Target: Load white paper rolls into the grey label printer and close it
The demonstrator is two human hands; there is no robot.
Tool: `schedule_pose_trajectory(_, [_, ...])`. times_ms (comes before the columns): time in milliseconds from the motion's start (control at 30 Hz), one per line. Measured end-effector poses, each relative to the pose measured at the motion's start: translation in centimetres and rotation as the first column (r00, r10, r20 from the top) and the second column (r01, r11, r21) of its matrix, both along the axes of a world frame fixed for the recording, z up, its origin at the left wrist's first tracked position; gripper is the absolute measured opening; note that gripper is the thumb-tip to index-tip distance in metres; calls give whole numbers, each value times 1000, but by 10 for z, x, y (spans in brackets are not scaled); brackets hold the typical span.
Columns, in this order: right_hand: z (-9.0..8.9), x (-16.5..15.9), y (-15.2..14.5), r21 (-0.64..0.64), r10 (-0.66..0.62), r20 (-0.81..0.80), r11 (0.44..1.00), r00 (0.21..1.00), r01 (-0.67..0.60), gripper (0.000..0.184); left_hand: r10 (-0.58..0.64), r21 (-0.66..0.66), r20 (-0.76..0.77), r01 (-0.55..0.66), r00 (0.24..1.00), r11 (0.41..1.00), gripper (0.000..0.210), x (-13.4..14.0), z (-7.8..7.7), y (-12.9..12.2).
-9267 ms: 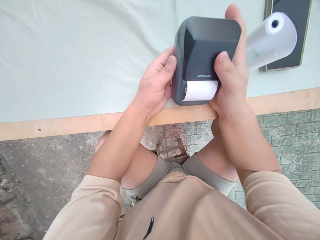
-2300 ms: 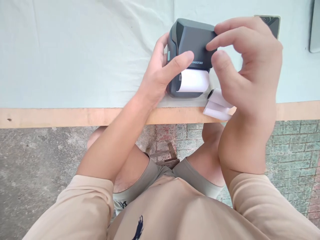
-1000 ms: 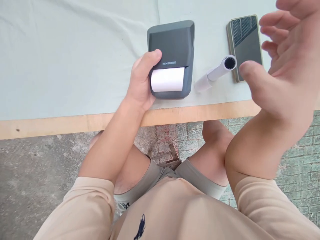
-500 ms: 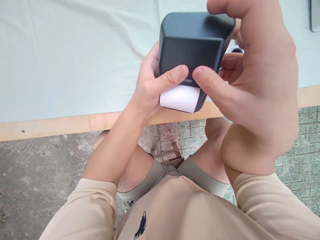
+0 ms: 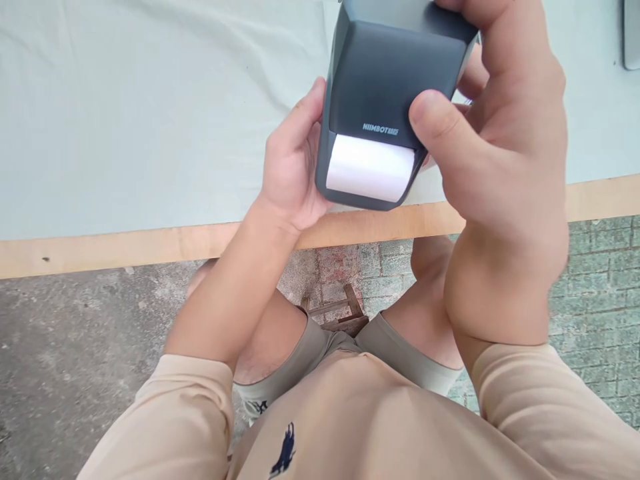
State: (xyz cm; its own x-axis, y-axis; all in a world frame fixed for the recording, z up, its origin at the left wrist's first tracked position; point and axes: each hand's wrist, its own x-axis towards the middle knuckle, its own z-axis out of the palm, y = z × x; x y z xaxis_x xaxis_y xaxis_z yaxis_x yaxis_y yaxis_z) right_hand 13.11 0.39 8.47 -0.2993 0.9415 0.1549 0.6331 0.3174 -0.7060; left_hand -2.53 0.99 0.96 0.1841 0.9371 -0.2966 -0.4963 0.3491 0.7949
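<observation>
A dark label printer (image 5: pixel 395 80) marked NIIMBOT is held up above the table's near edge, tilted toward me. White label paper (image 5: pixel 370 168) shows in the slot at its lower end. My left hand (image 5: pixel 295 157) supports the printer from the left side, its thumb along the edge and its other fingers hidden behind. My right hand (image 5: pixel 505 127) grips the right side, thumb pressed on the front face and index finger over the top edge.
A pale cloth (image 5: pixel 140 120) covers the table, whose bare wooden edge (image 5: pixel 125 248) runs across in front of me. A grey flat object (image 5: pixel 631 33) lies at the far right. Below are my knees and a small wooden stool (image 5: pixel 345 320).
The printer has moved up and slightly right, and turned a little. My left thumb has left its front face for the left side, uncovering the lettering. My right hand still grips it.
</observation>
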Motion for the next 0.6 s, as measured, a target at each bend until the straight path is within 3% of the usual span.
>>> schedule_pose_trajectory(133, [-9, 7, 0, -6, 100, -81, 995, 992, -100, 60, -39, 49, 205, 29, 978, 998, 31, 2, 3, 1])
schedule_pose_trajectory(233, [-9, 12, -1, -53, 120, -61, 991, 991, -123, 71, -26, -13, 219, 29, 975, 999, 27, 2, 5, 1])
schedule_pose_trajectory(300, [-6, 14, -1, -82, 134, -30, 987, 991, -136, 79, -11, -48, 206, 21, 979, 999, 25, 3, 5, 2])
schedule_pose_trajectory(400, [0, 18, -2, -108, 101, 101, 990, 990, -90, 86, -82, 17, 281, 80, 956, 997, 31, 4, 4, 3])
schedule_pose_trajectory(500, [5, 19, -4, -27, 11, 219, 1000, 976, -5, 78, -125, 57, 338, 112, 933, 992, 29, 6, 4, 3])
schedule_pose_trajectory(600, [5, 16, -6, 175, -172, 33, 971, 985, 164, 38, -108, -31, 315, 124, 943, 992, 32, 6, 7, 2])
